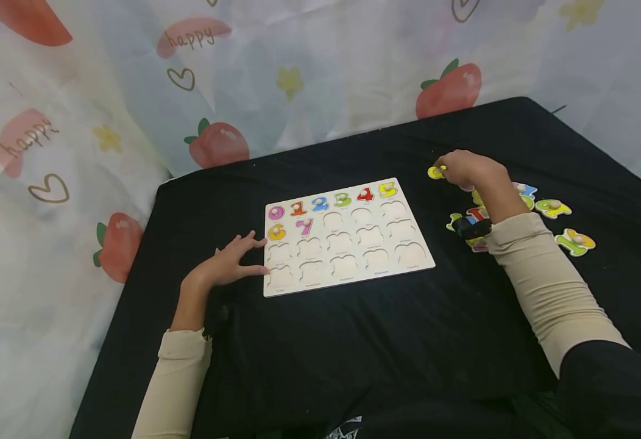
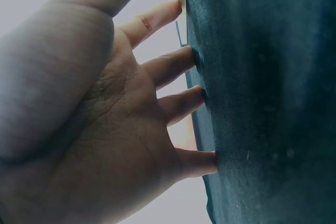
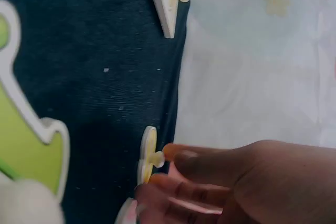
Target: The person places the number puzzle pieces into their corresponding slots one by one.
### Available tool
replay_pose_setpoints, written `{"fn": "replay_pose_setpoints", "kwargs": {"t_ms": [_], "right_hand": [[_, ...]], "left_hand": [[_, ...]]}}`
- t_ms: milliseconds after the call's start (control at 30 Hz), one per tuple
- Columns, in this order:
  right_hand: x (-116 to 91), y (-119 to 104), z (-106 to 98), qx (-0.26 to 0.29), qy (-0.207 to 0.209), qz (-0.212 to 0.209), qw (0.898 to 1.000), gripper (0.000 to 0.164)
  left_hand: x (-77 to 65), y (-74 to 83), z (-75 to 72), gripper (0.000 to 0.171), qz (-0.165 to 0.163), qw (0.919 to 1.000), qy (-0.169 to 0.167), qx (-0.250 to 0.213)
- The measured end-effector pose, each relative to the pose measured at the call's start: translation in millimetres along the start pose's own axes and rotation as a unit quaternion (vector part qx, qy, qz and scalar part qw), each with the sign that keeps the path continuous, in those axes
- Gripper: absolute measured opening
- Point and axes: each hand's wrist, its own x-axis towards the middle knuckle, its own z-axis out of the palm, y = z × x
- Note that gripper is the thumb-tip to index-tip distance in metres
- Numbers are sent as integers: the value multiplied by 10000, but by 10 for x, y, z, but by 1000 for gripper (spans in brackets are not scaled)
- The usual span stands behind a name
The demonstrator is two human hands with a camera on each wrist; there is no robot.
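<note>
My right hand is at the far right, fingers curled about a small yellow number piece. In the right wrist view the thumb and fingertips close in at the pale knob of that yellow piece. My left hand lies spread at the left edge of a white number puzzle board, thumb and a fingertip right at its rim. Palm and spread fingers fill the left wrist view. Pieces 0 to 7 sit in the board's upper recesses; the other recesses show bare.
Several loose number pieces lie right of the board, partly hidden by my right forearm, among them a green-yellow piece and a green-orange one. A black cloth covers the table. A printed curtain hangs behind it.
</note>
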Motion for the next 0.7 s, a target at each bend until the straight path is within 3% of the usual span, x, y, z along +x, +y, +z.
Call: {"fn": "replay_pose_setpoints", "kwargs": {"t_ms": [233, 500, 700], "right_hand": [[71, 1, 90, -206, 457, -394, 9980, 33], [137, -37, 112, 171, 782, -363, 9961, 23], [226, -39, 136, 132, 950, -289, 9950, 13]], "left_hand": [[-8, 3, 20, 78, 25, 10000, 7, -24], [-23, -1, 23, 78, 76, 9999, 83, -36], [-17, 6, 18, 79, 91, 9999, 95, -30]]}}
